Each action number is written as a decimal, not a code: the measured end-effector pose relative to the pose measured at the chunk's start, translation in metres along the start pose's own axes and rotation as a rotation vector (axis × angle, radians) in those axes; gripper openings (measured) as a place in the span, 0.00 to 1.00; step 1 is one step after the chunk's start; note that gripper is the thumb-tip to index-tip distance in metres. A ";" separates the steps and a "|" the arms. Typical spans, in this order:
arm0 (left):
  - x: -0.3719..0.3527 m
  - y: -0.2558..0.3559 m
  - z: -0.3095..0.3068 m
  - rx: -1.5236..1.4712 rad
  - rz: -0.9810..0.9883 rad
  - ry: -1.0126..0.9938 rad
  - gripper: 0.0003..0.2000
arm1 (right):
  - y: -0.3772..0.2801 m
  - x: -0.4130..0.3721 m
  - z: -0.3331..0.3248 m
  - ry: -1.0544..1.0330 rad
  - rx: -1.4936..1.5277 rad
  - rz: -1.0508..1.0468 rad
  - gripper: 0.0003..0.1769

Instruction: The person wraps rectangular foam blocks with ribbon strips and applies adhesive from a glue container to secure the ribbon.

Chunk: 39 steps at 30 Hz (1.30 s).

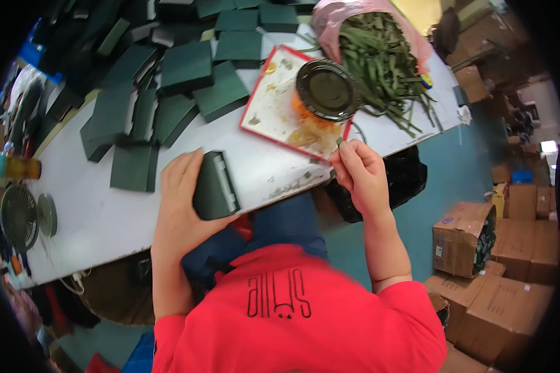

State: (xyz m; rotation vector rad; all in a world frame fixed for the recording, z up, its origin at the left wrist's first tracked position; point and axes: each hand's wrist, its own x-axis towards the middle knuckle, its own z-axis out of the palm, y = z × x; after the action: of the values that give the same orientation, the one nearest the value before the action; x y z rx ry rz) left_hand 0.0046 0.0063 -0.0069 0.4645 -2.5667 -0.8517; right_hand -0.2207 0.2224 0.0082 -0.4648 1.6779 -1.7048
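Note:
My left hand [183,193] is wrapped round a small dark green box [213,193], thumb along its near edge and fingers on its left side. The box stands near the table's front edge, with a pale strip showing on its right side. My right hand [362,171] is closed in a pinch on a short green ribbon strip [339,142], at the near right corner of a red-rimmed white board [264,118]. On that board stands a round container with a black lid-like top [327,90], orange below, with yellowish residue around it.
Many dark green boxes [186,65] are piled at the back left of the white table [261,171]. A pink plastic bag [326,25] spills green ribbon strips [379,59] at the back right. A small fan [18,217] stands at left. Cardboard boxes [504,311] are stacked on the floor at right.

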 end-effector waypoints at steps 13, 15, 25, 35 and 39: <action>0.015 0.007 -0.004 -0.254 0.246 -0.096 0.52 | 0.012 -0.022 0.065 -0.588 -0.144 0.321 0.14; 0.015 0.008 -0.005 -0.261 0.227 -0.128 0.53 | 0.013 -0.022 0.068 -0.596 -0.160 0.324 0.16; 0.014 0.009 -0.006 -0.269 0.244 -0.118 0.50 | 0.020 -0.022 0.068 -0.605 -0.184 0.359 0.18; 0.011 0.013 0.003 -0.131 0.263 -0.096 0.46 | 0.024 -0.022 0.073 -0.533 -0.448 0.247 0.18; 0.011 0.010 0.003 -0.142 0.210 -0.067 0.46 | 0.024 -0.017 0.069 -0.464 -0.262 0.132 0.12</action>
State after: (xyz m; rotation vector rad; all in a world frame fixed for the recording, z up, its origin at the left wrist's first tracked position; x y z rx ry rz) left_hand -0.0080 0.0105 -0.0003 0.1232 -2.5366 -0.9777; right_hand -0.1565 0.1861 -0.0049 -0.7867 1.5474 -1.1725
